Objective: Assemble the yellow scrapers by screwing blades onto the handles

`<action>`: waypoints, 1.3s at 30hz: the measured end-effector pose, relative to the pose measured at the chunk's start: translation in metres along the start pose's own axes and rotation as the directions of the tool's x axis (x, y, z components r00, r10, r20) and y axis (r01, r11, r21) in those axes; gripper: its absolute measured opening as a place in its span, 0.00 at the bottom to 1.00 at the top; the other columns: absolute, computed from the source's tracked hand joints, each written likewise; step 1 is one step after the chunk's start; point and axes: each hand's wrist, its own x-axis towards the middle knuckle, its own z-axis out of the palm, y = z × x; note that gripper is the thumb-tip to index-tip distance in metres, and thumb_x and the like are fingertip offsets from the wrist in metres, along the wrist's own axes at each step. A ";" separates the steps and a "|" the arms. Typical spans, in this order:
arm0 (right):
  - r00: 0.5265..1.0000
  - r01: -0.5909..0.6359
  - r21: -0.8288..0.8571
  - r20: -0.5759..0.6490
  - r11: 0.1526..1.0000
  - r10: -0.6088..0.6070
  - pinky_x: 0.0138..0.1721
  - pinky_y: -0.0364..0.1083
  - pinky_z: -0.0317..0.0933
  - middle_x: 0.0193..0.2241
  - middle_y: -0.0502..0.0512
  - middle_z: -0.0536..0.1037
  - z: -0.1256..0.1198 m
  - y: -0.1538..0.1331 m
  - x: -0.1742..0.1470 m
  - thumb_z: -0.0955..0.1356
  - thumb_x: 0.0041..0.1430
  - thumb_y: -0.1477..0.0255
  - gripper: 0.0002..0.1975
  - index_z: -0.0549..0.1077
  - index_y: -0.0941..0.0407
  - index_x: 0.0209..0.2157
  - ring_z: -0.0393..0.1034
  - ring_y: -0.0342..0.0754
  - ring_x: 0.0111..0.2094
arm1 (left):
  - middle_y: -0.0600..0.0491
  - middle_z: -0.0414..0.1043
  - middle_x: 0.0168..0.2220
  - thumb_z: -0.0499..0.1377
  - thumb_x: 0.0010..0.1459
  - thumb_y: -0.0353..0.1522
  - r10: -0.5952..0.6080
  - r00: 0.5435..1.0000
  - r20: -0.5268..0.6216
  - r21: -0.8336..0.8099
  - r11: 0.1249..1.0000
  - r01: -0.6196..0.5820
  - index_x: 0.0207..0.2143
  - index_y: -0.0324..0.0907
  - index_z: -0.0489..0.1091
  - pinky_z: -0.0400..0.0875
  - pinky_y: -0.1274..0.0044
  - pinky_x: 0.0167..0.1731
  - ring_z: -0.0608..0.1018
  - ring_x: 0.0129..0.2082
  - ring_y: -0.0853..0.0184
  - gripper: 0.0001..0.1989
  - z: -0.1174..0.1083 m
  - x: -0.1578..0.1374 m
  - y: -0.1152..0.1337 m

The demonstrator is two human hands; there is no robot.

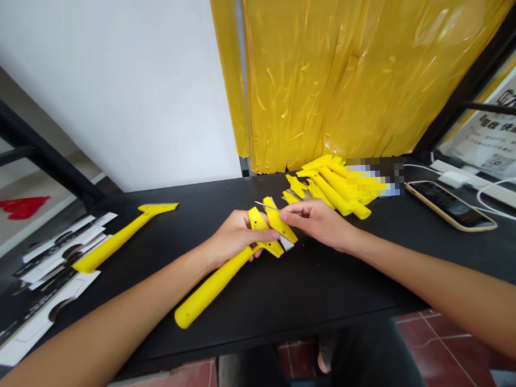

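Note:
My left hand (238, 234) is closed around the head of a yellow scraper (215, 289), thumb across it, the long handle slanting down toward the table's front edge. Beside that head sits a loose-looking yellow cover plate (279, 220), with a strip of metal blade (284, 242) showing along it. My right hand (321, 220) pinches a thin metal rod (265, 206) whose free end points left over the plate. The right fingertips are at the plate's edge; whether they also grip it I cannot tell.
More yellow scrapers (337, 193) lie piled at the back right. Another scraper (118, 239) rests on the left over white and black card sleeves (69, 293). A phone (449, 205) with white cables lies on the right of the black table (326, 293).

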 end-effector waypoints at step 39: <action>0.990 0.133 -0.169 -0.017 0.977 -0.138 0.39 0.46 0.63 0.36 0.54 0.78 0.009 0.009 -0.001 0.62 0.69 0.63 0.16 0.78 0.56 0.42 0.71 0.47 0.37 | 0.54 0.71 0.20 0.61 0.63 0.41 -0.017 0.999 -0.048 -0.089 0.996 0.013 0.37 0.37 0.73 0.63 0.81 0.14 0.70 0.14 0.73 0.15 0.007 0.003 0.002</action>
